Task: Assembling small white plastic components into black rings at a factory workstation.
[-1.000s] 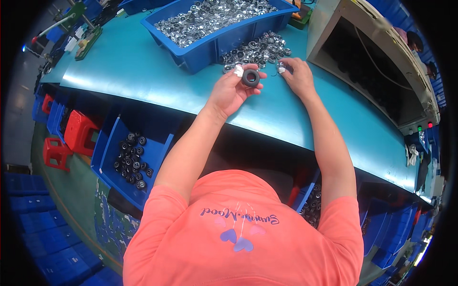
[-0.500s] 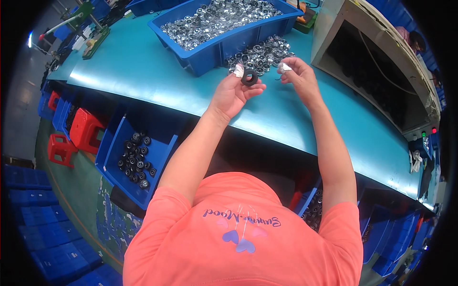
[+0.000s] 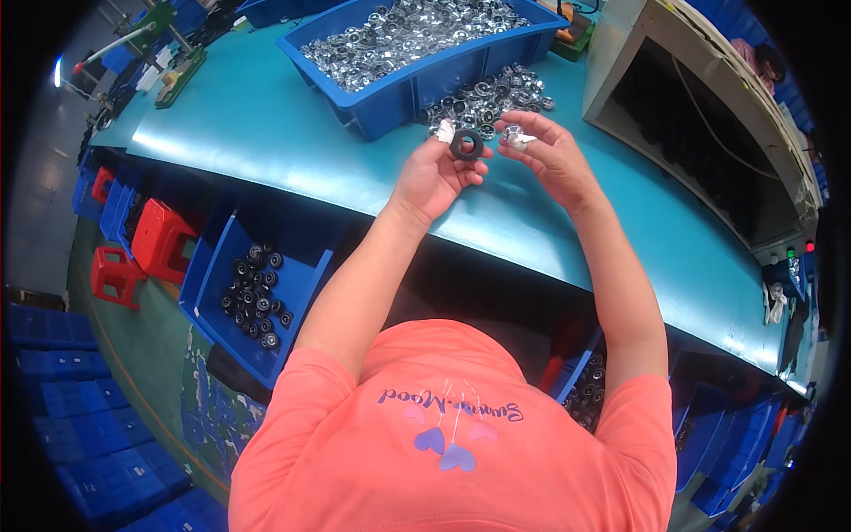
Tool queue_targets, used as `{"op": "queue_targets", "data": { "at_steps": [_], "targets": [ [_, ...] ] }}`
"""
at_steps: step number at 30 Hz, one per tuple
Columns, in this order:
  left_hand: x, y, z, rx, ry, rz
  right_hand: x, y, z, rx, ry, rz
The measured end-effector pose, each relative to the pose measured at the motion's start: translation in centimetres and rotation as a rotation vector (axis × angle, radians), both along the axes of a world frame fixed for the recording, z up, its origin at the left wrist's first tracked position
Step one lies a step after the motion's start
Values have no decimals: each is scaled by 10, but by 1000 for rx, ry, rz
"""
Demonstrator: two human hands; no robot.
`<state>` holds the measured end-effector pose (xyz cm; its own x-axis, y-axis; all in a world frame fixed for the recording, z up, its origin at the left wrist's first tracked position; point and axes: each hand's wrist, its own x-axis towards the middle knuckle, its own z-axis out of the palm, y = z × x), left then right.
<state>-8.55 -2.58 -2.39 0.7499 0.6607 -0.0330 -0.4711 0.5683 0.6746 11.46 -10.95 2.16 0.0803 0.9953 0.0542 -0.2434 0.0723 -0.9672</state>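
Note:
My left hand (image 3: 427, 180) pinches a black ring (image 3: 456, 149), which looks like a small rubber tyre, between thumb and fingers with its hole facing me. Close by on the right, my right hand (image 3: 557, 161) grips a small shiny wheel hub (image 3: 511, 132) at its fingertips. Hub and ring are a short gap apart. White wrapping covers the tips of both thumbs. Just beyond my hands, a loose pile of clear and silvery hubs (image 3: 496, 99) lies on the teal tabletop (image 3: 257, 133), against a blue bin (image 3: 381, 115) heaped with more of them.
A large pale box-shaped housing (image 3: 612, 66) with a dark opening stands at the right. Below the table's left edge, a blue bin (image 3: 213, 306) holds several black wheels (image 3: 257, 288). Red stools (image 3: 160, 239) are on the floor at left. A green hand press (image 3: 182, 80) sits far left.
My right hand has moved left toward the black ring, and the hub at its fingertips now shows plainly. My left hand keeps the ring, turned slightly more face-on.

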Motion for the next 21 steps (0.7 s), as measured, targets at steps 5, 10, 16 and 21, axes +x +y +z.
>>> {"op": "queue_targets", "data": {
  "at_steps": [5, 10, 16, 21],
  "targets": [
    [-1, 0, -1, -9, -25, -1, -3, -2, 2, -59, -60, 14],
    [0, 1, -3, -12, -26, 8, -3, 0, -2, -61, -64, 0],
    [-1, 1, -2, -35, -30, 22, -5, -3, 5, -22, 48, 99],
    [0, 1, -4, -48, -15, 35, -5, -1, 2, -34, 75, 105]
  ]
}}
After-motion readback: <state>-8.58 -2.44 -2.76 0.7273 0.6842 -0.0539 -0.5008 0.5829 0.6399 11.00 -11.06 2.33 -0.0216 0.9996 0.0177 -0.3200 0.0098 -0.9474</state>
